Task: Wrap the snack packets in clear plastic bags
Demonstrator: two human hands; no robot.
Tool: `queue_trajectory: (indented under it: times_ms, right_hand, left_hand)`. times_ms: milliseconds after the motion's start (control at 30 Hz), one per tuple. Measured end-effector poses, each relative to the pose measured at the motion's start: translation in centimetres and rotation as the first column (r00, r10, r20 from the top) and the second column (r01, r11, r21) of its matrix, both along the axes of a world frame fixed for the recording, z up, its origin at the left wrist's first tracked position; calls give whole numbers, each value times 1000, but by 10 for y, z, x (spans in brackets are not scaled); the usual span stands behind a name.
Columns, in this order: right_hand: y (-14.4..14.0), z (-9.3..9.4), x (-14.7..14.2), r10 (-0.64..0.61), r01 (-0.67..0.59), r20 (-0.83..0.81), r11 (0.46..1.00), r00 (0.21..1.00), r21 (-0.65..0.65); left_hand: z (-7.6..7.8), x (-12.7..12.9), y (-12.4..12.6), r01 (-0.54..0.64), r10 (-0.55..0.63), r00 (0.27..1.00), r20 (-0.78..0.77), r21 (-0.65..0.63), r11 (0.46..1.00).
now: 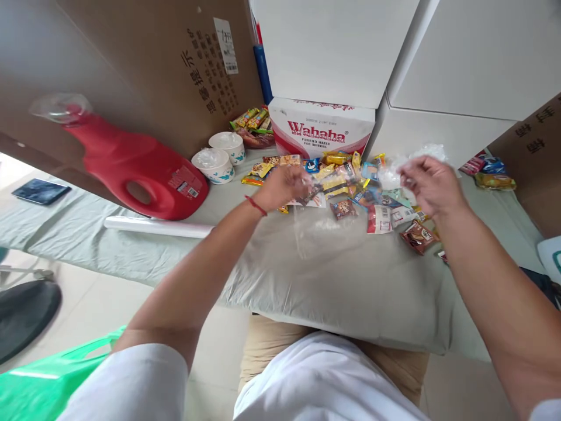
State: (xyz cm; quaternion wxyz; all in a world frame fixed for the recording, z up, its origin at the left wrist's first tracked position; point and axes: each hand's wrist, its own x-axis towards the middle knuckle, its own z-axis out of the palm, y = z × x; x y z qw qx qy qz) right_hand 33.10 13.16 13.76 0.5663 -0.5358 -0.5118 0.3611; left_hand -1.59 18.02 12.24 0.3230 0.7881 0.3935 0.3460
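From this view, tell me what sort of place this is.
Probably a storeroom or makeshift packing spot, not a kitchen: big cardboard boxes lean behind a cloth-covered table, a Wahaha water carton stands at the back, and snack packets lie in a heap by both hands.

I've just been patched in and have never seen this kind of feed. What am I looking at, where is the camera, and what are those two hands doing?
There is no machine here: this is one picture from a camera worn on a person's head, looking forward and down, so the arms reaching in are that person's own. The left hand reaches into a heap of snack packets on a table covered with a grey-green cloth. The right hand is raised above the heap, its grip pinched on a crumpled clear plastic bag. A flat clear bag lies on the cloth before the heap. Behind stand a Wahaha water box, two lidded paper cups and a red jug lying on its side.
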Motion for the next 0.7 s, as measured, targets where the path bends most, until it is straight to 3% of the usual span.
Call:
queue_trajectory:
  times_ms: [33,67,133,200,267,333,400,467,533,600,700]
  right_hand:
    - [-4,15,-2,-22,21,12,992,1000,124]
    - [-12,28,-3,-37,26,44,973,998,230]
    - [-37,45,-3,-38,-11,127,931,991,365]
    - [-70,43,1,23,-100,211,928,977,359]
    - [-100,21,8,133,-207,294,949,947,236]
    - [-123,-14,13,230,-281,359,955,905,98]
    - [-141,-53,15,276,-299,376,954,885,2]
    - [-155,-85,13,307,-297,347,951,886,-83]
    - [-165,-107,9,338,-305,314,940,887,-150]
    - [-172,-117,6,367,-322,314,928,876,-188]
    - [-177,-118,7,416,-363,386,909,824,-205]
  left_hand:
    - [18,-2,-2,5,-6,1000,14,126,992]
    - [33,-5,-7,-66,46,996,72,296,953]
    - [50,-10,-27,-188,163,982,95,582,791]
    - [45,-16,-55,-179,180,981,73,702,690]
    - [18,-21,-85,-12,49,998,-29,730,684]
    - [-23,-25,-111,124,-8,986,-168,697,706]
    - [-63,-29,-132,198,-42,961,-274,574,794]
    - [-90,-34,-149,258,-110,923,-369,380,888]
    - [-100,-39,-159,305,-214,886,-411,170,937]
    - [-98,-43,-161,306,-282,885,-372,6,952]
    - [-87,-43,-150,156,-191,938,-290,-138,978]
